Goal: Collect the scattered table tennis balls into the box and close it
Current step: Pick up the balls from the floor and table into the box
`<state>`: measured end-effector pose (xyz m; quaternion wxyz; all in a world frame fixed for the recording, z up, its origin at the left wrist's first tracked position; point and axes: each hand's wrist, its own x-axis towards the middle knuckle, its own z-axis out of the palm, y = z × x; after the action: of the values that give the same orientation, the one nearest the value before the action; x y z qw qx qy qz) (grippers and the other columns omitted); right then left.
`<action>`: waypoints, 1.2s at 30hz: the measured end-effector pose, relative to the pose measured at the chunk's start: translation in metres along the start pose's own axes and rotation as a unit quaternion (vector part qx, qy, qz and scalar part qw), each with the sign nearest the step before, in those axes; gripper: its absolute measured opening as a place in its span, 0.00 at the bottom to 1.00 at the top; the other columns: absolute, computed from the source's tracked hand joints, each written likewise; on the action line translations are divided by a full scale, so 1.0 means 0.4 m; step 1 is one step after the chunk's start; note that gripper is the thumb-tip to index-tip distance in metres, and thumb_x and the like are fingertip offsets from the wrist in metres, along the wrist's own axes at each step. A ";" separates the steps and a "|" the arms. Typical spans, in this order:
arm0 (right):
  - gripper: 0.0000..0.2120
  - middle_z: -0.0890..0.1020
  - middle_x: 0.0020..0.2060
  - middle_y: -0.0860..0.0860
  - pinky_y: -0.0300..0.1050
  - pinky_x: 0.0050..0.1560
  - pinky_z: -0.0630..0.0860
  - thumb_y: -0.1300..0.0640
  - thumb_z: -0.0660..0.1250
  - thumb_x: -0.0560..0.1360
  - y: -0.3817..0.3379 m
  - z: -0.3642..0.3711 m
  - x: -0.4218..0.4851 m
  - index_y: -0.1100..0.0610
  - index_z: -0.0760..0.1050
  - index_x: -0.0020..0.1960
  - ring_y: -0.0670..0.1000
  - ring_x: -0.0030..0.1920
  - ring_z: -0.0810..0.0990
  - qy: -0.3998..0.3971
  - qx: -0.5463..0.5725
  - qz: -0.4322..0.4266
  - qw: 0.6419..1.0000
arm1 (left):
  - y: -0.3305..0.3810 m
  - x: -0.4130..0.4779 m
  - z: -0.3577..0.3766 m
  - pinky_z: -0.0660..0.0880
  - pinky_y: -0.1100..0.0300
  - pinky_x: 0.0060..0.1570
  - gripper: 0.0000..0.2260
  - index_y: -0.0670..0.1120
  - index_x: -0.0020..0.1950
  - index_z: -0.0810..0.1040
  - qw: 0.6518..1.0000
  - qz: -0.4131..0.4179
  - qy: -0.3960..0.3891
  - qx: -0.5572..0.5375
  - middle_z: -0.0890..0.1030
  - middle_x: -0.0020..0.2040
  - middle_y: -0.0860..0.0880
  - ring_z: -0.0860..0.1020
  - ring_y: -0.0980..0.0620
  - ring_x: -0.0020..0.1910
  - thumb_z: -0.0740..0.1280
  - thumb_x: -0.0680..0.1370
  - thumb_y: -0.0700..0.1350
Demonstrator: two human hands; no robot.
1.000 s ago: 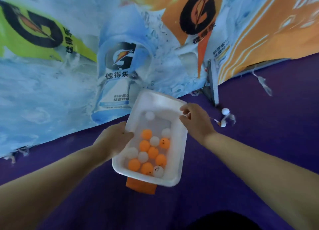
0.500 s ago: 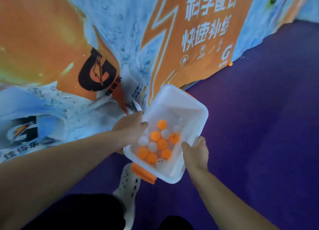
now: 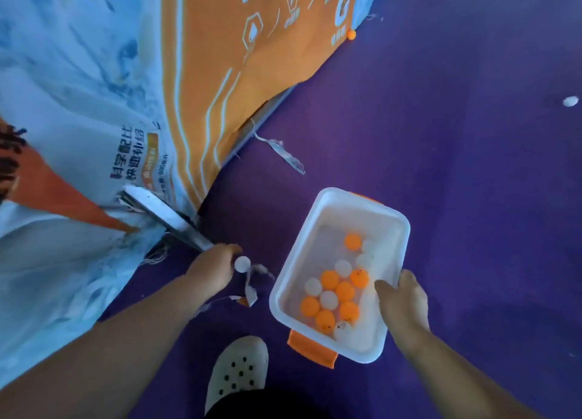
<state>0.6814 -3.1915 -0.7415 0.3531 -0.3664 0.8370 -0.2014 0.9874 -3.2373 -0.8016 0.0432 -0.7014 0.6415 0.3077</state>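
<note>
Roughly a dozen orange and white table tennis balls (image 3: 338, 288) lie loose in the translucent white rectangular plastic box (image 3: 390, 226) at lower right of centre, its orange latch tab (image 3: 311, 349) hanging off the near end; no lid shows. The right hand (image 3: 404, 302) clamps the box's right rim, thumb inside the wall, fingers hidden beneath. The left hand (image 3: 214, 269) reaches to centre-left of the frame, fingers closing around a single white ball (image 3: 242, 264) on the purple floor (image 3: 441, 166), though whether it is fully gripped I cannot tell. Such balls are probably very light, hard, smooth and quick to roll, so a fingertip pinch from above looks safest, and the thin box wall likely flexes, so holding it level matters. Two more strays lie far off: an orange ball (image 3: 351, 35) at upper centre against the hem of the printed orange and blue banner (image 3: 220, 72), and a white one (image 3: 570, 101) at the right edge. Frayed fabric scraps (image 3: 252, 292) and a grey metal foot (image 3: 170, 217) crowd the left hand; a white perforated clog (image 3: 239, 371) sits below, while the floor to the right lies open
</note>
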 end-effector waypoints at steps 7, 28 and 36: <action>0.03 0.77 0.39 0.52 0.42 0.30 0.67 0.59 0.61 0.74 -0.024 0.042 0.076 0.58 0.70 0.45 0.49 0.37 0.75 -0.013 -0.023 0.038 0.999 | 0.026 0.100 0.104 0.73 0.52 0.57 0.18 0.50 0.70 0.66 0.991 -0.037 -0.071 0.104 0.69 0.66 0.46 0.71 0.46 0.63 0.59 0.80 0.45; 0.03 0.77 0.37 0.53 0.44 0.31 0.69 0.59 0.61 0.73 -0.648 -0.635 -0.316 0.57 0.70 0.41 0.50 0.36 0.75 0.022 0.076 0.081 0.994 | 0.670 -0.358 -0.815 0.60 0.51 0.69 0.37 0.53 0.77 0.54 0.989 0.101 0.097 -0.048 0.64 0.73 0.50 0.59 0.47 0.72 0.69 0.73 0.55; 0.03 0.77 0.36 0.51 0.41 0.29 0.68 0.59 0.62 0.74 -0.938 -0.951 -0.470 0.57 0.70 0.41 0.49 0.34 0.74 0.059 0.072 0.077 0.993 | 0.839 -0.486 -1.195 0.72 0.52 0.57 0.22 0.49 0.64 0.71 0.992 0.111 -0.036 -0.040 0.77 0.57 0.50 0.68 0.49 0.65 0.67 0.72 0.53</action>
<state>0.6680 -3.2638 -0.1799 0.3426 -0.2618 0.8656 -0.2547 0.8589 -3.3434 -0.2090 0.0035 -0.6156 0.7006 0.3609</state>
